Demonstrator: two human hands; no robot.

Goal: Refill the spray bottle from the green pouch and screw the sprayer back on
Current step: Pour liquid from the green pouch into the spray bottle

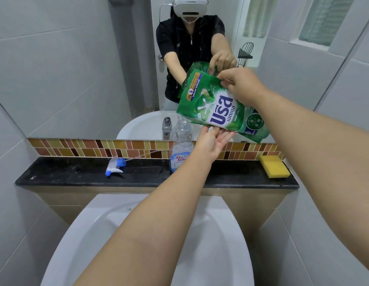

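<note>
The green pouch (pixel 216 108) hangs tilted in the air above the black ledge, its lower left corner just over the open neck of the clear spray bottle (pixel 180 149). My right hand (pixel 243 87) pinches the pouch's upper edge. My left hand (pixel 212 142) supports the pouch from underneath with its fingers spread against the bottom edge. The bottle stands upright on the ledge without its sprayer. The blue and white sprayer head (pixel 115 167) lies on its side to the bottle's left, its thin tube pointing toward the bottle.
The black stone ledge (pixel 66 172) runs across the wall under a mirror and a strip of brown mosaic tiles. A yellow sponge (pixel 274 166) lies at the ledge's right end. A white basin (pixel 138 234) is below, close to me. The mirror reflects a person and the pouch.
</note>
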